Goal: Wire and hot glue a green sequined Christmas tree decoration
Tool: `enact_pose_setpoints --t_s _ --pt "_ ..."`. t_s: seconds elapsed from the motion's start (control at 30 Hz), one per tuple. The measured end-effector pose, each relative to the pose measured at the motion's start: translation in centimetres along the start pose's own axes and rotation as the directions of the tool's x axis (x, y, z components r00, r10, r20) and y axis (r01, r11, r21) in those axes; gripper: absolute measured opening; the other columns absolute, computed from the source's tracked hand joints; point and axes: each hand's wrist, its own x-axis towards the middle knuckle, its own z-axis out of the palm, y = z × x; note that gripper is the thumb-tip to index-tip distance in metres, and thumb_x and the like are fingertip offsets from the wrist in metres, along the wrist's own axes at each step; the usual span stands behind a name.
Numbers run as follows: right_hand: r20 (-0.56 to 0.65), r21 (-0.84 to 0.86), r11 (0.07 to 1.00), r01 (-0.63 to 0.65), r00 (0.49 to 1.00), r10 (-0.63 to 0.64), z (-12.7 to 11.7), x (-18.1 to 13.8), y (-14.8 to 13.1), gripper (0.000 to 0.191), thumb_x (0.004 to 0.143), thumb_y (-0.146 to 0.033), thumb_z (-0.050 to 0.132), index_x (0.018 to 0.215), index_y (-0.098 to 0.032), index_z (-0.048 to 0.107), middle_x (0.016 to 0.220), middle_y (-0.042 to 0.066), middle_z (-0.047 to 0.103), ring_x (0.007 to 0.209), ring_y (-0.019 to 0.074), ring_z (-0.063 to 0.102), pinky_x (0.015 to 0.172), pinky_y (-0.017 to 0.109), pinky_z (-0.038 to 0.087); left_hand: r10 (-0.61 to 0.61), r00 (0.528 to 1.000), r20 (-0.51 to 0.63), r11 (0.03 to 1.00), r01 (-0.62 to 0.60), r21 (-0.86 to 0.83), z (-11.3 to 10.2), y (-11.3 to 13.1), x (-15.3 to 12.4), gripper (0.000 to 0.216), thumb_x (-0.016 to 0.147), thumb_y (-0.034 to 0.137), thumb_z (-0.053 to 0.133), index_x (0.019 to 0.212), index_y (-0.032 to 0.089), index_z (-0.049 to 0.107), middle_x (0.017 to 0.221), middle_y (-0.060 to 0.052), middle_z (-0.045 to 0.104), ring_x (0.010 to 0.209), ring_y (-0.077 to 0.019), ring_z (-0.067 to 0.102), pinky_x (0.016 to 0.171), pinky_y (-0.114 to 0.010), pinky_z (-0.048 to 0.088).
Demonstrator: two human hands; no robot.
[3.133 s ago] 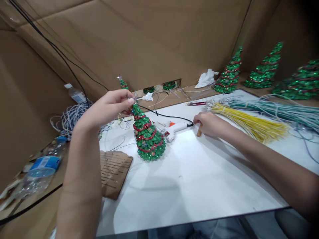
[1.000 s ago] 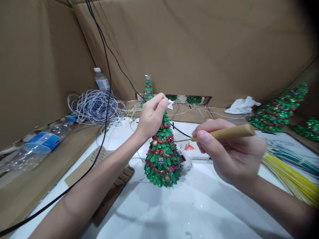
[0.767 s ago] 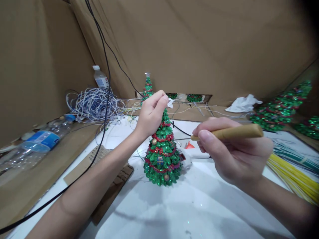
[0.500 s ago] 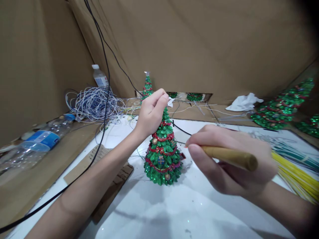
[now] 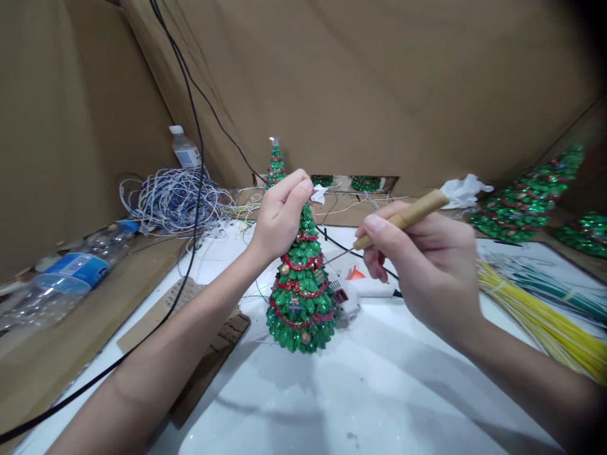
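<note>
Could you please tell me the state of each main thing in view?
Nearest green glittery cone-shaped tree: upright
Thin metal tool with wooden handle: held tilted
Left hand: closed at the tree's top
Right hand: gripping the tool's handle
Blue-labelled clear plastic bottle: lying down
White-and-blue thin wires: tangled
Yellow thin wires: bundled

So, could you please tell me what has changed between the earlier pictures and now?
The right hand has brought the thin metal tool with the tan wooden handle up from near the white tabletop, closer to the green, glittery, cone-shaped tree; the handle's back end has since tipped upward. The left hand stays at the tree's top.
</note>
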Motion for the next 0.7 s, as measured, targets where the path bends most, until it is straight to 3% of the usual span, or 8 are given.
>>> enact_pose_setpoints --t_s 0.1,0.2,0.27,0.37,0.47,0.6,0.7 --pt "-0.002 -0.055 0.990 0.131 0.991 -0.132 0.0 -0.5 0.1 0.016 0.088 -0.021 0.056 0.073 -0.021 0.061 0.060 -0.003 0.056 0.045 0.0082 0.049 0.039 0.024 0.039 0.008 1.000 0.001 1.000 -0.008 -0.027 0.0 0.0 0.0 0.026 0.092 0.036 0.036 0.071 0.023 0.039 0.062 0.002 0.044 0.061 -0.0153 0.056 0.057 -0.028 0.044" --pt "0.113 -0.258 0.897 0.360 0.933 -0.341 0.0 -0.9 -0.7 0.014 0.086 -0.016 0.057 0.073 -0.023 0.058 0.062 -0.003 0.061 0.050 0.0086 0.051 0.043 0.024 0.041 -0.008 1.000 -0.007 1.000 0.008 -0.016 0.0 0.0 0.0 0.026 0.092 0.037 0.035 0.071 0.023 0.039 0.062 0.002 0.044 0.061 -0.0156 0.056 0.056 -0.029 0.044" --pt "0.198 -0.338 0.836 0.433 0.900 -0.387 -0.1 -1.0 -1.5 0.013 0.085 -0.015 0.056 0.074 -0.023 0.056 0.061 -0.003 0.061 0.050 0.0083 0.050 0.044 0.023 0.041 -0.008 1.000 -0.018 1.000 0.007 -0.010 0.1 0.0 0.0 0.026 0.093 0.036 0.035 0.071 0.023 0.039 0.063 0.002 0.045 0.061 -0.0154 0.056 0.057 -0.029 0.044" --pt "0.228 -0.359 0.819 0.447 0.893 -0.388 0.0 -0.9 -1.9 0.014 0.085 -0.015 0.055 0.074 -0.023 0.056 0.060 -0.003 0.060 0.050 0.0083 0.050 0.045 0.023 0.041 0.024 1.000 -0.015 0.999 -0.025 -0.040 0.1 0.0 0.0 0.027 0.093 0.035 0.035 0.070 0.023 0.039 0.062 0.002 0.045 0.060 -0.0149 0.056 0.057 -0.029 0.044" --pt "0.162 -0.285 0.856 0.431 0.902 -0.400 0.0 -0.7 -1.4 0.016 0.085 -0.012 0.056 0.072 -0.022 0.056 0.063 -0.003 0.061 0.050 0.0082 0.050 0.046 0.023 0.041 0.046 0.999 -0.001 0.997 -0.046 -0.065 0.1 -0.1 0.0 0.028 0.094 0.035 0.036 0.070 0.022 0.041 0.059 0.003 0.046 0.058 -0.0145 0.056 0.056 -0.028 0.044" --pt "0.061 -0.185 0.926 0.329 0.944 -0.323 0.1 -0.7 -0.3 0.018 0.086 -0.012 0.055 0.070 -0.020 0.057 0.060 -0.003 0.056 0.046 0.0069 0.047 0.042 0.023 0.039 0.156 0.987 0.023 0.980 -0.152 -0.130 0.0 -0.7 0.4 0.031 0.094 0.038 0.039 0.069 0.021 0.043 0.055 0.004 0.046 0.051 -0.0130 0.054 0.052 -0.027 0.042" --pt "0.014 -0.146 0.931 0.334 0.942 -0.336 0.2 -1.0 0.2 0.018 0.085 -0.011 0.055 0.069 -0.018 0.058 0.062 -0.001 0.059 0.048 0.0069 0.050 0.042 0.022 0.041 0.191 0.981 0.026 0.970 -0.185 -0.157 -0.2 -1.0 0.6 0.033 0.094 0.040 0.042 0.067 0.021 0.044 0.052 0.004 0.046 0.047 -0.0120 0.052 0.049 -0.026 0.040"
